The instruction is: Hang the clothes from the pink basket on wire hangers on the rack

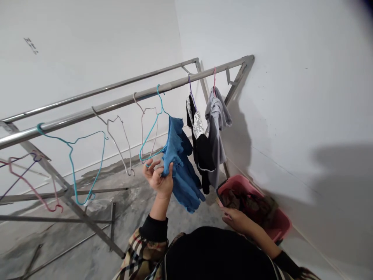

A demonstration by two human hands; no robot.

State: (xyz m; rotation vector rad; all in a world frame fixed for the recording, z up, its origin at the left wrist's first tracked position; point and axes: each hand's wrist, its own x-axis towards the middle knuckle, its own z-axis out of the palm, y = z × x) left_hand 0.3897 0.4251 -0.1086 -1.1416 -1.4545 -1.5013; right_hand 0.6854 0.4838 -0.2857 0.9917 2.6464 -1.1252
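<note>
My left hand [159, 179] is raised and pinches the lower edge of a blue garment [179, 163] that hangs on a teal hanger [153, 128] on the front steel rail [116, 104]. My right hand [236, 219] reaches down to the rim of a pink laundry basket [281, 225] filled with dark clothes [247, 204]; its fingers lie fairly flat and hold nothing I can see. To the right of the blue garment hang a black garment with white lace [199, 144] and a grey garment [217, 128].
Several empty wire hangers hang along the rail to the left, among them a teal one [78, 163], a pink one [35, 190] and white ones [122, 140]. The rack's legs [84, 217] cross the concrete floor. White walls meet in a corner behind the rack.
</note>
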